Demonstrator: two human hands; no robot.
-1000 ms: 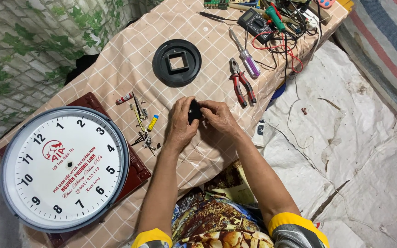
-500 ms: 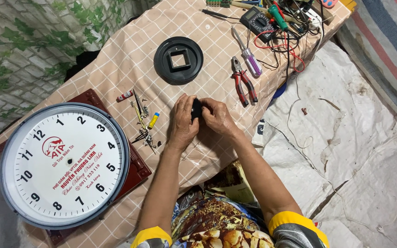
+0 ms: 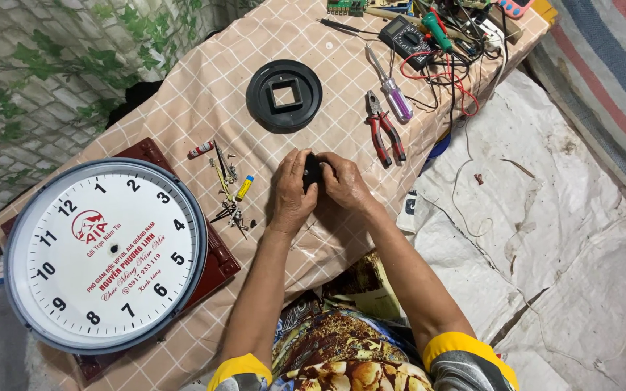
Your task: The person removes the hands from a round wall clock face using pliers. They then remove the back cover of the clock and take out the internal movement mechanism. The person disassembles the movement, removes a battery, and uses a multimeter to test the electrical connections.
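- Gripping a small black part point(image 3: 312, 172) between them, both hands meet over the middle of the table point(image 3: 182, 80), which wears a peach cloth with a white grid.
- The left hand point(image 3: 291, 192) curls closed around the part's left side, its fingers folded over it.
- The right hand point(image 3: 343, 185) closes on the part's right side, fingertips touching it; most of the part is hidden, so its shape cannot be told.
- Just left of the left hand lies a scatter of small pieces: clock hands and screws point(image 3: 227, 195), a yellow and blue cell point(image 3: 245, 187), and a red and white cell point(image 3: 201, 150).
- A round white wall clock face point(image 3: 106, 253) rests on a dark red base point(image 3: 215, 264) at the table's left end.
- A black round cover with a square hole point(image 3: 284, 95) lies beyond the hands.
- Red-handled pliers point(image 3: 385, 134) and a purple-handled screwdriver point(image 3: 391, 94) sit to the right of it, near a black multimeter point(image 3: 409, 35) with red wires point(image 3: 443, 80).
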